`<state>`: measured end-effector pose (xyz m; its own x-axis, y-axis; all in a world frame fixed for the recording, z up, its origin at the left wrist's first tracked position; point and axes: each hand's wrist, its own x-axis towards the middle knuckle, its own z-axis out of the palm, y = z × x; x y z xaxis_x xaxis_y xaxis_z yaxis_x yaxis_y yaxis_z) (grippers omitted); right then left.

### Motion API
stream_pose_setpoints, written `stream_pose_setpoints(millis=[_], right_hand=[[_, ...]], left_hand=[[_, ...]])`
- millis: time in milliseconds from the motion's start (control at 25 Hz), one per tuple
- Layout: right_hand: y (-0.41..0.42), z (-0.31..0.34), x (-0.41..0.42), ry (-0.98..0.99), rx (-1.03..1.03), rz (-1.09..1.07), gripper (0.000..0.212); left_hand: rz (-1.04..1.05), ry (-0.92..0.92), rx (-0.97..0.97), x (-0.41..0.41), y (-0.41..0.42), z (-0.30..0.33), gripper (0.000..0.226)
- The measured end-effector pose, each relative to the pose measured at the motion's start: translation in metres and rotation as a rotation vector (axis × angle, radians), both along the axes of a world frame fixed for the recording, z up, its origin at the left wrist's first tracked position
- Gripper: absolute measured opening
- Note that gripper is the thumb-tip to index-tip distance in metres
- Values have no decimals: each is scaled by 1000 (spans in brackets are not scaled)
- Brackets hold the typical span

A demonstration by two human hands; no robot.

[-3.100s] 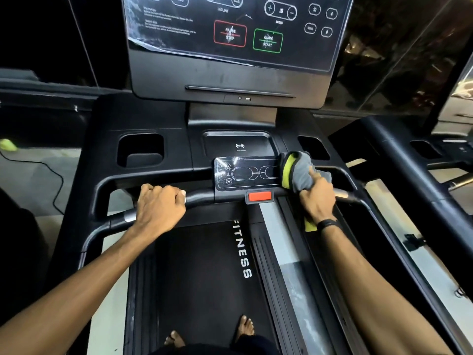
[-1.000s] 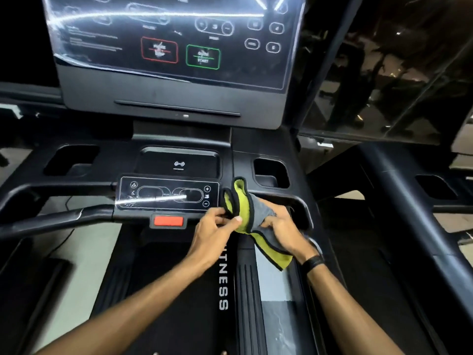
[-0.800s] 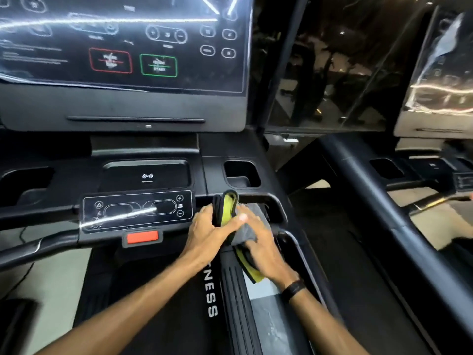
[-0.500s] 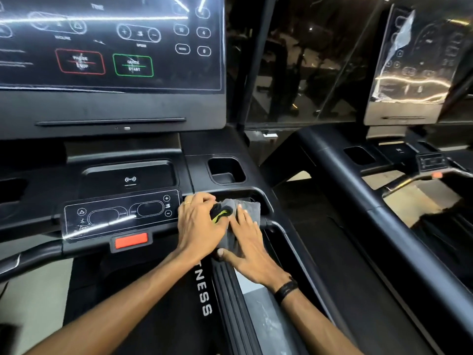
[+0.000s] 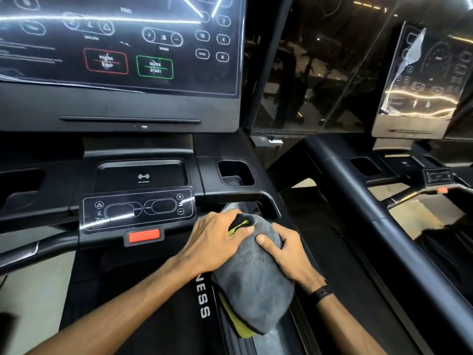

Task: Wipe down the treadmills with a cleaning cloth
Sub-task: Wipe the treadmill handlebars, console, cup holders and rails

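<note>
- Head view took in the near treadmill [image 5: 230,149], its black console filling the left and centre, with a second treadmill [image 5: 409,175] just beside it on the right.
- Its big display [image 5: 120,44] carried a red PAUSE/STOP box and a green QUICK START box under glare streaks.
- Below sat the small control panel [image 5: 138,210], with an orange-red stop tab [image 5: 144,235] under it.
- Grey cleaning cloth [image 5: 253,280], yellow-green on its underside, hung bunched over the right handlebar area, just right of the panel.
- Left hand [image 5: 212,242] lay over the cloth's top, fingers curled onto a fold.
- Right hand [image 5: 284,249], a black wristband [image 5: 322,293] behind it, gripped the cloth's right side.
</note>
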<state>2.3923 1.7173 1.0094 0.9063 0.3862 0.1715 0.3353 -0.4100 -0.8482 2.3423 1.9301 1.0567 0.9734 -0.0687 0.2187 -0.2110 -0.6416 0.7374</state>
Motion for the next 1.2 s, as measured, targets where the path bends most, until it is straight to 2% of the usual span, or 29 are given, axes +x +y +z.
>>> stream_pose_setpoints(millis=[80, 160, 200, 280, 360, 400, 520, 560, 680, 720, 760, 880, 1000, 1040, 1120, 1200], right_hand=[[5, 15, 14, 86, -131, 83, 48], [24, 34, 37, 56, -327, 65, 65], [37, 41, 52, -36, -422, -2, 70], [68, 46, 75, -280, -595, -127, 63], [96, 27, 80, -411, -762, -115, 67], [102, 12, 75, -406, -770, -61, 70], [94, -28, 59, -285, -540, 190, 73], [89, -36, 61, -276, -534, 238, 82], [93, -42, 65, -352, -739, 276, 122], [98, -41, 63, -375, -799, 256, 127], [106, -39, 63, -388, -830, 227, 122], [122, -25, 81, -346, -829, 301, 81], [130, -5, 108, 7, -826, 523, 66], [130, -3, 110, 57, -816, 539, 64], [126, -9, 102, -70, -808, 445, 63], [118, -31, 87, -328, -769, 318, 54]], left_hand=[[109, 108, 99, 0, 8, -3, 34], [259, 178, 213, 10, 17, -2, 34], [339, 181, 289, 18, 21, 0, 35], [460, 137, 471, 33, 33, 4, 39], [522, 101, 541, 39, 46, 7, 36], [531, 86, 532, 37, 52, 6, 34], [536, 60, 526, 25, 70, -4, 27], [532, 75, 541, 20, 75, -9, 24], [523, 111, 557, 12, 76, -21, 23], [530, 102, 553, 10, 74, -23, 23], [544, 84, 546, 8, 73, -24, 22], [561, 30, 496, 8, 69, -27, 15], [522, -11, 453, 14, 60, -27, 10], [508, -17, 451, 17, 54, -27, 9], [491, -34, 475, 23, 44, -30, 10], [469, -40, 531, 27, 36, -33, 18]])
